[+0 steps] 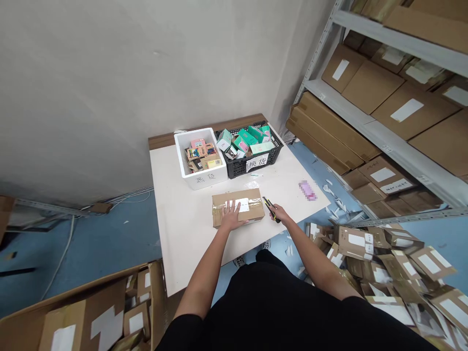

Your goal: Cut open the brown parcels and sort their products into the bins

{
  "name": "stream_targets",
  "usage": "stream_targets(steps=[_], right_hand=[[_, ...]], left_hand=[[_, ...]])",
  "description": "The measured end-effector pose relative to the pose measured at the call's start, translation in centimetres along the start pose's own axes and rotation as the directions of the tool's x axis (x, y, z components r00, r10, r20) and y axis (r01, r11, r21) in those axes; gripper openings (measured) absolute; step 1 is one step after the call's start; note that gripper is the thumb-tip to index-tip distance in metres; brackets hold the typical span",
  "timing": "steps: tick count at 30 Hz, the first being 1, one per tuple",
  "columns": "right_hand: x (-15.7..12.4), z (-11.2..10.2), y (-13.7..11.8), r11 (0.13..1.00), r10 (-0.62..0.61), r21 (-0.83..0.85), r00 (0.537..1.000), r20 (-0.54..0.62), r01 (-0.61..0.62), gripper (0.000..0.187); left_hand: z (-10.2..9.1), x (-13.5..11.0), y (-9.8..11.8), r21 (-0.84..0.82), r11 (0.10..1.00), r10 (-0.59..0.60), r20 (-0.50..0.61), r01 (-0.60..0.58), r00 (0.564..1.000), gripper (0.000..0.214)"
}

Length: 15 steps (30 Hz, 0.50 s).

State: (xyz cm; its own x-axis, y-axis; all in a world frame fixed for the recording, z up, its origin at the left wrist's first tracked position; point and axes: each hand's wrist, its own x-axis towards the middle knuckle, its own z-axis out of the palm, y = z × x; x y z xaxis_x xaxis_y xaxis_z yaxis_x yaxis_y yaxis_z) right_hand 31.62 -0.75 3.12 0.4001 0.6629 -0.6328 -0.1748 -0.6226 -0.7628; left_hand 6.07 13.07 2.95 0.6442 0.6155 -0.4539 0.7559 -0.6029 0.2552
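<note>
A small taped cardboard box [252,201] with a white label lies on the white table [183,219]. My left hand [231,214] rests flat on top of the box, fingers spread. My right hand [281,212] is closed round a black and yellow utility knife [269,206], whose tip points at the box's right end.
A white foam bin [199,179] of small packages and a black crate [239,168] of green boxes stand at the table's back. A pink object [307,190] lies at right. Shelving with cartons [369,87] is on the right; opened boxes [395,263] litter the floor. A large carton [91,312] sits lower left.
</note>
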Motion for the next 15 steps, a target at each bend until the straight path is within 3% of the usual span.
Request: stream_targets(steps=[8, 15], right_hand=[[0.9, 0.4, 0.1, 0.988, -0.005, -0.154, 1.0, -0.01, 0.003, 0.051], [-0.5, 0.9, 2.4, 0.98, 0.007, -0.197, 0.999, -0.032, -0.014, 0.054]], left_hand=[[1.3, -1.1, 0.4, 0.009, 1.0, -0.022, -0.151, 0.024, 0.988, 0.112], [0.9, -1.7, 0.9, 0.029, 0.998, -0.043, -0.135, 0.047, 0.99, 0.108]])
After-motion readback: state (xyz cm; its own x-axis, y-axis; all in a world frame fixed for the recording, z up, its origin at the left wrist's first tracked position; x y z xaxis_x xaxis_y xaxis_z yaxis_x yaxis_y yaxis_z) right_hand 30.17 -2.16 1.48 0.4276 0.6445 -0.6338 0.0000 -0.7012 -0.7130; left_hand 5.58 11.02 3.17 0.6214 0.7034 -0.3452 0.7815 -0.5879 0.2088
